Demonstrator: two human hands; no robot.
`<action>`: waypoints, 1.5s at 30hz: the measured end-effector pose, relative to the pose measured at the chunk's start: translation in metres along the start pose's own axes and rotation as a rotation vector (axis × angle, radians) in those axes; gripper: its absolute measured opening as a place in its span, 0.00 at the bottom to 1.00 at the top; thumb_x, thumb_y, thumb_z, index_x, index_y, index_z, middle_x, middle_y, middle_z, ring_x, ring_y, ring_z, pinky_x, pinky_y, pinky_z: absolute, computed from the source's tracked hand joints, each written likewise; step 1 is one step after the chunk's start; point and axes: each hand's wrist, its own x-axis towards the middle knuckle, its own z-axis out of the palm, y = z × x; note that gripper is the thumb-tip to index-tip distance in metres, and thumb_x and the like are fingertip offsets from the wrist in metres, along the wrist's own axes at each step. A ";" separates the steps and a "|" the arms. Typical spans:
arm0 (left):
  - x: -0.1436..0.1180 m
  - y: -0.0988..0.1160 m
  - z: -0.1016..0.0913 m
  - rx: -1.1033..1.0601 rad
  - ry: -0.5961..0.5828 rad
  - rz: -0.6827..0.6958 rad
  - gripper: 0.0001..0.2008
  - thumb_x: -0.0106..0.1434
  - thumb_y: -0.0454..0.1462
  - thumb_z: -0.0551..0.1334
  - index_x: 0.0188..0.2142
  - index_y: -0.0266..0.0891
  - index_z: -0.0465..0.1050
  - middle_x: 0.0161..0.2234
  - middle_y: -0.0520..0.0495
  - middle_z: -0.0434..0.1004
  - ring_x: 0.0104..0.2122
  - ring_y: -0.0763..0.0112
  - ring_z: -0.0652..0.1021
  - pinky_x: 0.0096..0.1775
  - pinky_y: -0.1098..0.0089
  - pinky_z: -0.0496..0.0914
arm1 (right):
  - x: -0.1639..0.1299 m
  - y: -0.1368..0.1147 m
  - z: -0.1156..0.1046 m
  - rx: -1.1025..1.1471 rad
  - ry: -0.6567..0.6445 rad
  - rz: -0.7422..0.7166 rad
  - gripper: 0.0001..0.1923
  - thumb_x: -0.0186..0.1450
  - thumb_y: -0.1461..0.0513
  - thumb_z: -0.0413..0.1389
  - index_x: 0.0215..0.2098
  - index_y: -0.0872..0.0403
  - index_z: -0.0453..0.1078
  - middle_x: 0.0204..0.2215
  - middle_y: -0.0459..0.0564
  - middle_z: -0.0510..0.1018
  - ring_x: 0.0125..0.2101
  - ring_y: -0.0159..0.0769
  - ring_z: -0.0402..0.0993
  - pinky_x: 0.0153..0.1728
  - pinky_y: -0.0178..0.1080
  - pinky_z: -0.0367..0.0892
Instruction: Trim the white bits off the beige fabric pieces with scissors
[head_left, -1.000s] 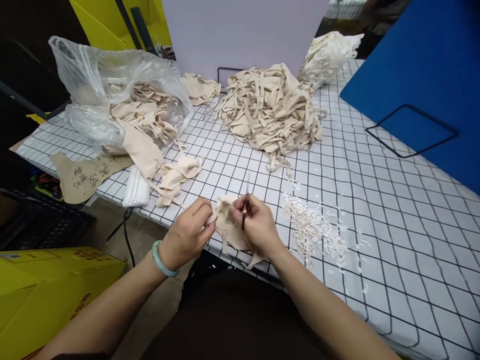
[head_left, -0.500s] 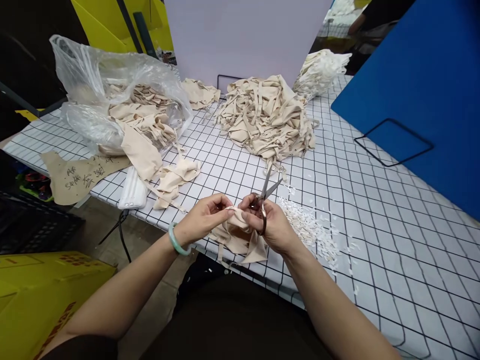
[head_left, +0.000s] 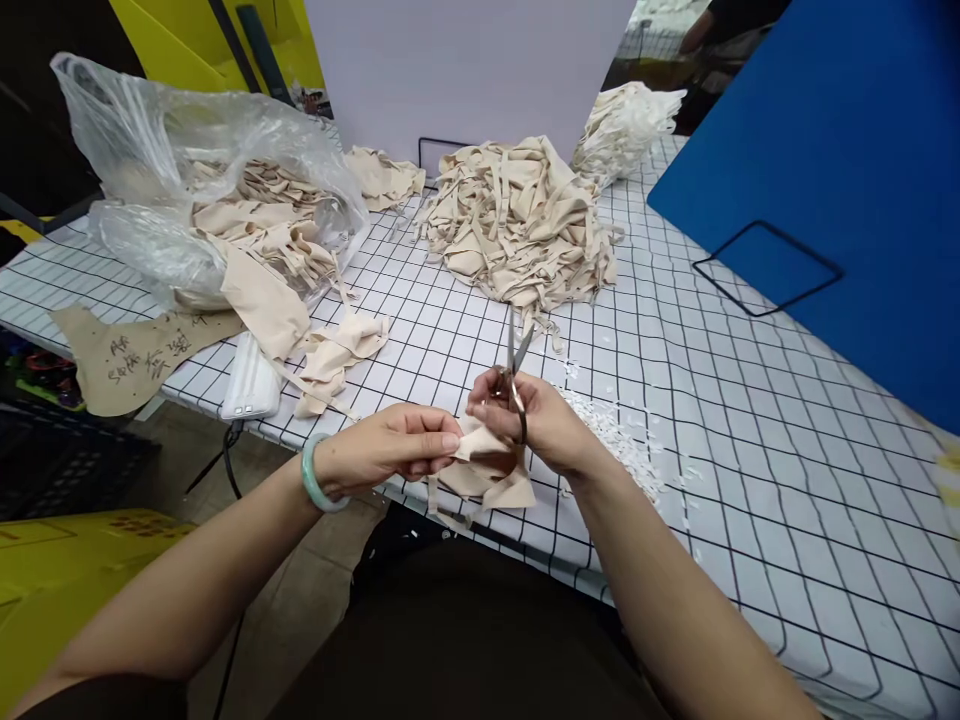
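My left hand point(head_left: 397, 443), with a pale green bangle point(head_left: 313, 474) at its wrist, pinches the edge of a beige fabric piece point(head_left: 506, 487) at the table's front edge. My right hand point(head_left: 536, 420) is closed round a pair of scissors point(head_left: 514, 365); the blades point away from me and stand slightly apart. Its fingertips lie close above the same cloth, and I cannot tell whether they touch it. Beyond the hands rises a large heap of beige fabric pieces point(head_left: 525, 225). Small white clippings point(head_left: 619, 435) are scattered right of my right hand.
A clear plastic bag point(head_left: 97, 110) spills beige cloth at the left. Near it lie a white power bank point(head_left: 251, 385) with a cable and a brown paper pattern point(head_left: 124, 365) with handwriting. A blue board point(head_left: 810, 170) stands right, a pale panel point(head_left: 465, 70) behind.
My hands have drawn slightly apart, the left moving left and down from the right. The scissors have turned more upright. The whole view has shifted a little.
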 end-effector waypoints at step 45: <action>0.037 -0.044 0.063 0.684 0.462 0.804 0.12 0.72 0.32 0.49 0.36 0.38 0.69 0.43 0.42 0.64 0.48 0.62 0.69 0.46 0.63 0.68 | -0.082 0.023 -0.008 -0.831 0.238 -0.118 0.24 0.59 0.43 0.62 0.20 0.52 0.64 0.18 0.44 0.72 0.24 0.34 0.67 0.36 0.41 0.63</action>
